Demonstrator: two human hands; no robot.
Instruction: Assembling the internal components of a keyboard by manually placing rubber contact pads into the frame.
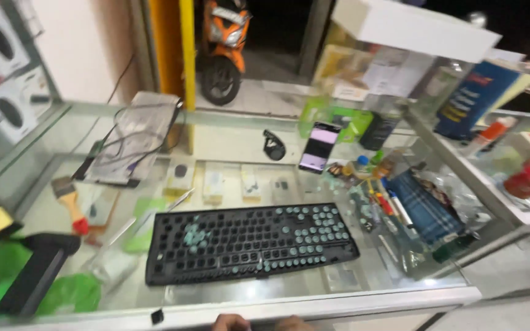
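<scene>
A black keyboard frame (pixel 249 242) lies on the glass counter (pixel 314 291), keycaps off, with several small pale green rubber domes scattered over its right half and a loose cluster left of centre. At the bottom edge, only the tips of a hand (pixel 249 323) show, close to the counter's front rim; I cannot tell which hand it is or whether it holds anything. The other hand is out of view.
A paintbrush (pixel 72 205) with a red-banded handle lies at left near green cloth (pixel 72 293) and a black tool (pixel 35 273). A phone (pixel 319 147), blue cloth (pixel 424 205), pens and small parts crowd the right. A cable-wrapped board (pixel 135 138) sits behind; an orange scooter (pixel 225 46) stands beyond.
</scene>
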